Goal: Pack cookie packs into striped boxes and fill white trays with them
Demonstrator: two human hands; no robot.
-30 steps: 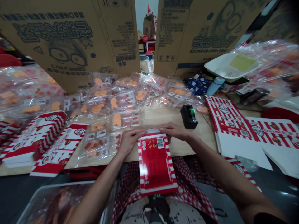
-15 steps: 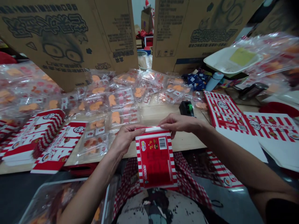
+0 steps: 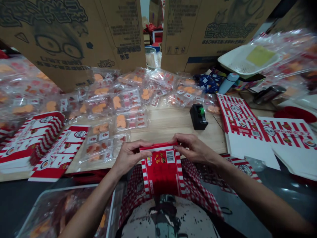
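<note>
1. Seemingly midway: the red package [image 3: 163, 175] sits just off the near edge of the table [image 3: 168, 120], its top edge not looking finished.
2. Left hand [image 3: 133, 152] and right hand [image 3: 194, 147] each pinch a top corner.
3. Clear bags [image 3: 121, 120] lie beyond, apparently unboxed.

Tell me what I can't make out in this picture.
Head view:
Red-striped carton: lower edge, hidden by the grey shirt; finest lettering, too small to read.
Clear tub: near end, cut off by the bottom edge; part, behind the left forearm.
Left cardboard panel: top, cut off.
</note>
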